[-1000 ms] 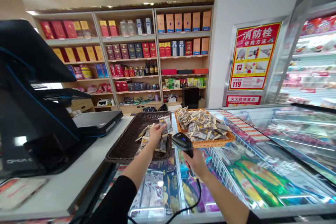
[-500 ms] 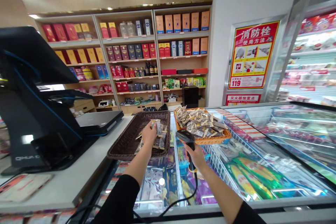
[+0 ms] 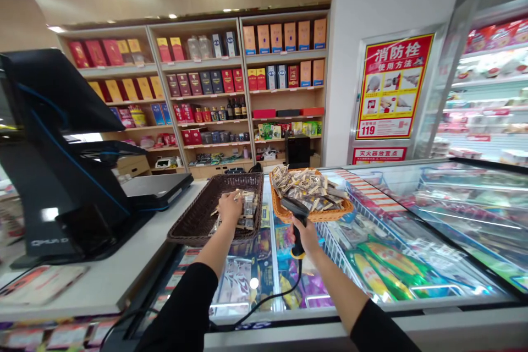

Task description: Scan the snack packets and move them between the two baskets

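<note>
My left hand [image 3: 230, 207] reaches into a dark brown wicker basket [image 3: 190, 226], its fingers curled over a bit of a small packet whose pale end peeks out beside them. Several small beige-and-clear packets [image 3: 248, 210] lie in that basket's right half, next to the hand. A black handheld barcode scanner [image 3: 297, 231] is gripped by its handle in my right hand [image 3: 307, 236]. Its head is in front of an orange wicker basket [image 3: 336, 214], which is heaped with similar small packets [image 3: 311, 190]. The scanner's cable hangs from the handle and curves down to the left.
Both baskets stand on a glass-topped freezer [image 3: 396, 220] with bagged goods inside. To the left, a counter [image 3: 144, 242] carries a black checkout terminal [image 3: 70, 176] with a flat weighing plate [image 3: 159, 187]. Shelves of boxes and bottles [image 3: 206, 82] line the back wall.
My left hand has lowered slightly and moved left among the packets in the brown basket. The scanner has shifted a little, still in my right hand. The camera view has moved slightly.
</note>
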`<state>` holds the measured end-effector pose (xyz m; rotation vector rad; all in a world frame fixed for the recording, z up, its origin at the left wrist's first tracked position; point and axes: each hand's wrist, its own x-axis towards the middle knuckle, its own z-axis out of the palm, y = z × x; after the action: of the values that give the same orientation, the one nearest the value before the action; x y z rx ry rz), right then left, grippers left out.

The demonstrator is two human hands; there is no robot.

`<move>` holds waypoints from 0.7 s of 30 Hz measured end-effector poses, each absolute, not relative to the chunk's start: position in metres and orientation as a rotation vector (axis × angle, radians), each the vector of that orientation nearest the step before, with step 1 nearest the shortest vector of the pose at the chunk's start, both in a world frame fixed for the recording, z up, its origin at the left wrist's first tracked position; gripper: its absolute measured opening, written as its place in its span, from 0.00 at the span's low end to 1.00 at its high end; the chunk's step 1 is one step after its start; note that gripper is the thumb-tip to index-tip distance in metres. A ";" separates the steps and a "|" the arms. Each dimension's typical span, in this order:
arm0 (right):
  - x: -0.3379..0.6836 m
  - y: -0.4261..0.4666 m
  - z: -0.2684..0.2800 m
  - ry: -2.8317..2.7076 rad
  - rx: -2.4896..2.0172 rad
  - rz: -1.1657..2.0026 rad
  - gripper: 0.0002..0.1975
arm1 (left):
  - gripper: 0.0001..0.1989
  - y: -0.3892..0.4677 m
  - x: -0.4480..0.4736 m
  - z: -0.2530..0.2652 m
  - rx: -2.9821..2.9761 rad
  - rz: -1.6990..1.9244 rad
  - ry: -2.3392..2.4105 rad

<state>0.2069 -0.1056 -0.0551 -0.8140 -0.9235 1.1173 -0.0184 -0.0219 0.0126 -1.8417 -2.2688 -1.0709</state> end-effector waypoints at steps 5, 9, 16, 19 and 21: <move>0.249 -0.093 -0.047 -0.766 -0.739 1.011 0.23 | 0.18 -0.017 -0.001 0.025 -1.960 -1.155 -2.024; 0.276 -0.085 -0.049 -0.730 -0.712 0.972 0.23 | 0.17 -0.006 0.050 0.036 -2.276 -1.151 -1.766; 0.279 -0.079 -0.062 -0.739 -0.679 1.000 0.23 | 0.22 0.024 0.159 0.046 -2.768 -1.055 -1.438; 0.279 -0.076 -0.063 -0.736 -0.659 1.005 0.22 | 0.30 0.035 0.180 0.044 -2.970 -0.852 -1.235; 0.279 -0.074 -0.063 -0.728 -0.661 1.006 0.22 | 0.30 0.040 0.185 0.042 -3.056 -0.695 -1.143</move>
<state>0.2789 -0.0745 -0.0625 -0.6612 -0.7276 1.0061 0.1846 0.0398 0.0416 -3.0559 -1.1428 -0.6950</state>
